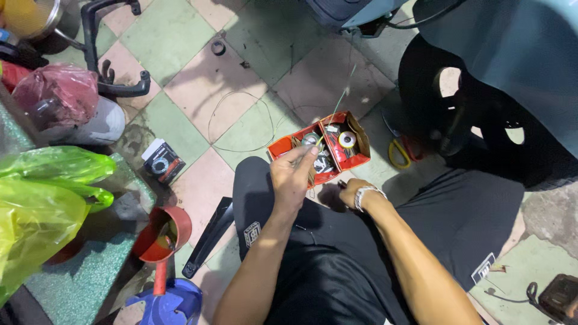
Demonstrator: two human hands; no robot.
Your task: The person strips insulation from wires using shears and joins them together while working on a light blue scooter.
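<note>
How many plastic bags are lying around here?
3 on the left: a pink bag near the top, a green bag below it, and a yellow bag lowest. Others may be hidden beyond the frame edge.

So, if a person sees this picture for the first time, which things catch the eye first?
First the red box of small spools on the tiled floor, with the left hand pinching a thin wire just above it and the right hand low beside it. Next, the bright green and yellow plastic bags at the left edge, near a red funnel.
</note>
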